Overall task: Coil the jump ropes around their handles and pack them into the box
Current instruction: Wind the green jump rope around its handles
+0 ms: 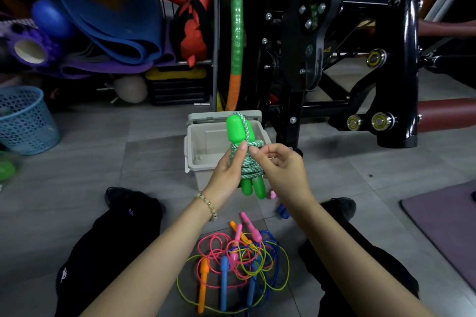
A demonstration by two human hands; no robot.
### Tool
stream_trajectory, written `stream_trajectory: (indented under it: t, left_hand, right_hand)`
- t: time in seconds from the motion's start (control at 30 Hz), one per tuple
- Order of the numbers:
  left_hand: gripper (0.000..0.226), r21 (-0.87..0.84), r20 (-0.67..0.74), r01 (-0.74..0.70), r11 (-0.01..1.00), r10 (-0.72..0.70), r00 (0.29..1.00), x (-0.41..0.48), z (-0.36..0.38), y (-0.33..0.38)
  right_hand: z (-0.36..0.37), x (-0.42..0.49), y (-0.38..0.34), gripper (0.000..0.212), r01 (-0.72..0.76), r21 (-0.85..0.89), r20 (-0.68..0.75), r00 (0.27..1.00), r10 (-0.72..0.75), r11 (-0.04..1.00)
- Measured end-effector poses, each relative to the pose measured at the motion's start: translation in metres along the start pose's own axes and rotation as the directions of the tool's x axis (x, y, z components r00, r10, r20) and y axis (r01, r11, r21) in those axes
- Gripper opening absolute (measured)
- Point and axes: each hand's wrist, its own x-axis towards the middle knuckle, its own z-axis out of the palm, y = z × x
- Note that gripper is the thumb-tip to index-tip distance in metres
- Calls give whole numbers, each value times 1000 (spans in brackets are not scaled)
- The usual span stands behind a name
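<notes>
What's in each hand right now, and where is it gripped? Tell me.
Both hands hold the green jump rope: the left hand grips the coiled middle of its bundled handles, and the right hand pinches the rope at the top of the coil.

The box (195, 147) stood open on the floor (334, 175) ahead of the person. The coiled jump rope (247, 159) was held before it, between the left hand (228, 170) and right hand (280, 165). A tangle of loose ropes (237, 260) lay nearer, between the legs. A basket (23, 121) stood far left.
</notes>
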Motion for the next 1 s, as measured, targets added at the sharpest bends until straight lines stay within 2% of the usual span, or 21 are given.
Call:
stream_trajectory:
  t: [0.17,0.33,0.47,0.57,0.67,0.77,0.87,0.93,1.0]
  left_hand:
    - [43,-165,-50,45,985,-54,997,-1,-3,-1]
    - [31,-240,-161,88,967,-129,979,6,-7,-1]
    - [34,-285,-266,119,951,-198,944,20,-18,-4]
    - [38,-339,-236,179,924,-267,934,30,-23,-7]
    - [46,-280,-241,188,941,-258,936,35,-21,-13]
    - [42,-222,-153,241,945,-278,948,36,-17,-19]
    - [40,-204,-22,295,934,-306,952,40,-12,-24]
    - [32,-178,35,304,936,-303,952,46,-6,-29]
    - [36,-162,92,330,930,-319,943,55,2,-34]
  right_hand:
    - [3,-2,-9,12,-62,45,139,989,55,997]
    - [-4,0,-15,15,-238,-15,323,918,230,971]
    - [-6,1,-10,22,-403,90,409,849,336,911]
    - [-6,1,-3,27,-412,115,397,853,338,904]
    - [-6,3,5,22,-369,60,355,876,326,927]
    - [-11,9,15,20,-346,0,311,891,329,938]
    - [-26,24,25,33,-429,60,269,876,400,901]
    - [-36,34,35,44,-497,109,278,847,453,861]
    - [-41,41,48,47,-541,132,303,820,486,831]
